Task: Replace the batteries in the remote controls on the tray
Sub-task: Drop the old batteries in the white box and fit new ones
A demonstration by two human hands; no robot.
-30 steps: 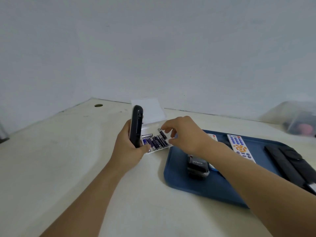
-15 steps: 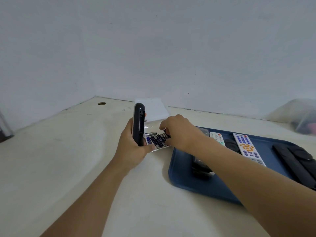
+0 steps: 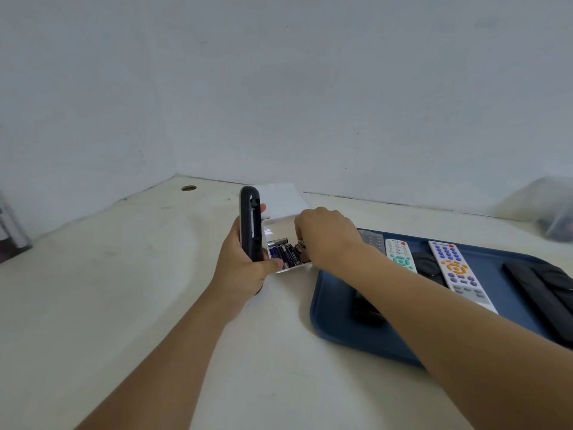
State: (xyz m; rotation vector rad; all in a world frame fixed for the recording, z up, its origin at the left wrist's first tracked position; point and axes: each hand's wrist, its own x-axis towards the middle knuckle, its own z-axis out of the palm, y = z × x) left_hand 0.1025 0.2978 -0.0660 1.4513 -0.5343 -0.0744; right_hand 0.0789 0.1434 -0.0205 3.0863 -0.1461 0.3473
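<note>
Gripping black remote (image 3: 250, 225) upright in left hand (image 3: 245, 268); right hand (image 3: 325, 237) fingertips hidden among batteries (image 3: 283, 254), grasp unclear, over pale desk (image 3: 124, 290).

Legible text: none; markings on the batteries (image 3: 283, 255) in the white box (image 3: 277, 225) and on the keys of the white remote controls (image 3: 458, 272) are too small to read.

Bare desk (image 3: 130, 305) lies open left; the tray (image 3: 328, 318) crowds the right.
</note>
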